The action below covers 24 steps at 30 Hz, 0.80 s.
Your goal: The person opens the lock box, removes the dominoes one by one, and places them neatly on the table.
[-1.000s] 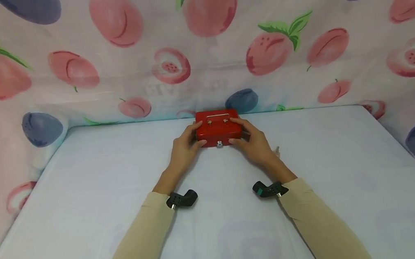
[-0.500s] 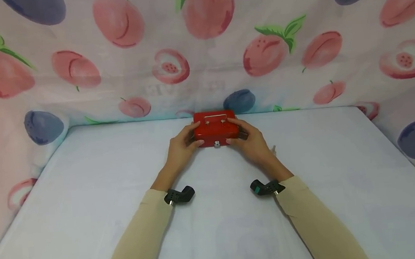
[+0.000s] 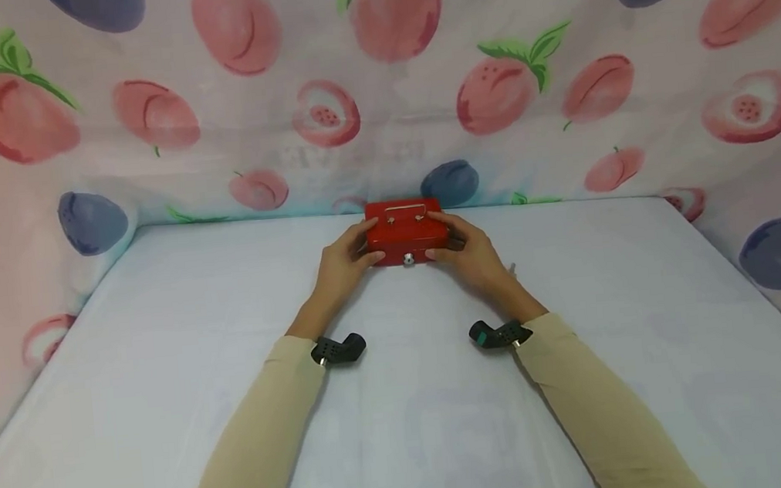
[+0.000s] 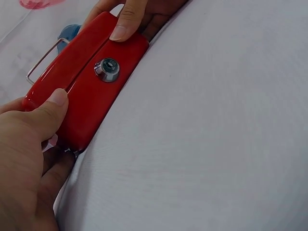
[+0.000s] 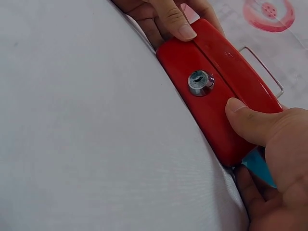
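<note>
A small red metal cash box (image 3: 407, 236) stands at the far edge of the white table, lid down, its wire handle (image 3: 404, 208) on top. A round silver key lock (image 5: 200, 83) sits on its front face, and no key is in it. My left hand (image 3: 342, 267) grips the left end, thumb on the front near the lid seam and fingers around the side. On the right end my right hand (image 3: 472, 260) holds it the same way, thumb on the front. In both wrist views, lower fingers reach under the box's bottom corners.
Small keys (image 3: 513, 270) lie on the white table (image 3: 404, 398) just beyond my right wrist, partly hidden by it. A fruit-printed cloth (image 3: 381, 136) hangs right behind the box and along both sides.
The head view has shifted slightly. Both hands keep the same hold on the cash box, and its lid stays down.
</note>
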Each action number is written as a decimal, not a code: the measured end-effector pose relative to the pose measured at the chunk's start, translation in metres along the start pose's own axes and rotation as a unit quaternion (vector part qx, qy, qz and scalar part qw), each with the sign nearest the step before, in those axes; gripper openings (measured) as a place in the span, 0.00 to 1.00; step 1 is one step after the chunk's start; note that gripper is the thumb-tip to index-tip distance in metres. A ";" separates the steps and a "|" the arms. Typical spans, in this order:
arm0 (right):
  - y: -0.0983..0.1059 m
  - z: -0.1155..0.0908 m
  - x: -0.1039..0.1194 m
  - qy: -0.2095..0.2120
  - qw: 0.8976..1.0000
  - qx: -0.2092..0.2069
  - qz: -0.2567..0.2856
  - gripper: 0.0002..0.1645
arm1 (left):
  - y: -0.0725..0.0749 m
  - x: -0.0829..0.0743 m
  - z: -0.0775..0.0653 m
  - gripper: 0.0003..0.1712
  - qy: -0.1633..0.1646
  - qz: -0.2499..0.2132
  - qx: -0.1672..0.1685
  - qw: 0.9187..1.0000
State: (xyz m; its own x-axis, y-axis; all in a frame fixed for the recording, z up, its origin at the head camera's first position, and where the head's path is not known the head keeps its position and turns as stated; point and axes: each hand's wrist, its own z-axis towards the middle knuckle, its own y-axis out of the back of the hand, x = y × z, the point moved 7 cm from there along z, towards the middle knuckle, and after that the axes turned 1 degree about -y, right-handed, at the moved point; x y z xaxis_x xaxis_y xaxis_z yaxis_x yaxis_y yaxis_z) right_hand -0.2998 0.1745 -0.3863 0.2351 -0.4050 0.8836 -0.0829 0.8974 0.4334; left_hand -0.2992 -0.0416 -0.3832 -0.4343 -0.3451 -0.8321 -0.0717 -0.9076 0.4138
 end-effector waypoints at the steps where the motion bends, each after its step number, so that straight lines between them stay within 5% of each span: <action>1: 0.000 0.001 0.000 0.001 1.000 0.003 -0.001 0.38 | 0.001 0.000 0.000 0.33 0.000 0.000 -0.002 1.000; 24: 0.002 -0.005 0.004 0.004 0.999 -0.002 -0.048 0.37 | -0.002 -0.004 -0.001 0.32 -0.010 0.011 -0.008 1.000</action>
State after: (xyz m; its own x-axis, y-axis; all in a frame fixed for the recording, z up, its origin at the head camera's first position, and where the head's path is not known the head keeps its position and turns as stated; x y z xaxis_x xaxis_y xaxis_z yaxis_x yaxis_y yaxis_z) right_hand -0.2937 0.1754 -0.3828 0.2494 -0.4884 0.8362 -0.0562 0.8547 0.5160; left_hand -0.2962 -0.0385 -0.3808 -0.4531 -0.3608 -0.8152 -0.0465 -0.9036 0.4258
